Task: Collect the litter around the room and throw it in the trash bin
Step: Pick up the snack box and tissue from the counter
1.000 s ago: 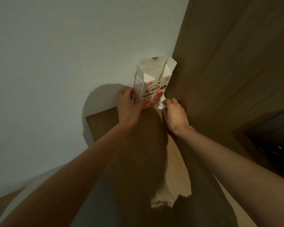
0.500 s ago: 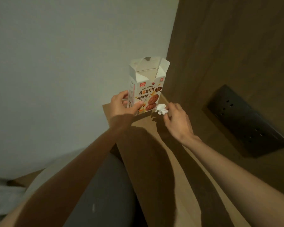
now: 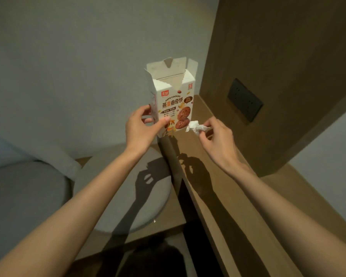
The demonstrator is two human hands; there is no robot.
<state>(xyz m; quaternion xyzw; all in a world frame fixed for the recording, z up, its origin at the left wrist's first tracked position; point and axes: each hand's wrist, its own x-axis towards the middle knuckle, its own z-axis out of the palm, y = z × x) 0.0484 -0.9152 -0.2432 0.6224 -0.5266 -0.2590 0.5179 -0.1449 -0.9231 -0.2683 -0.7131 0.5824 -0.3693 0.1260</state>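
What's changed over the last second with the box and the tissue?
The left hand has lifted the cookie box out of the corner, off the wooden ledge; the right hand has raised the crumpled tissue beside it. Unchanged: both grips, box upright, flaps open.

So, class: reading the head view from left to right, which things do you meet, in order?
Grey cushion → left hand → cookie box → crumpled tissue → right hand → dark socket panel.
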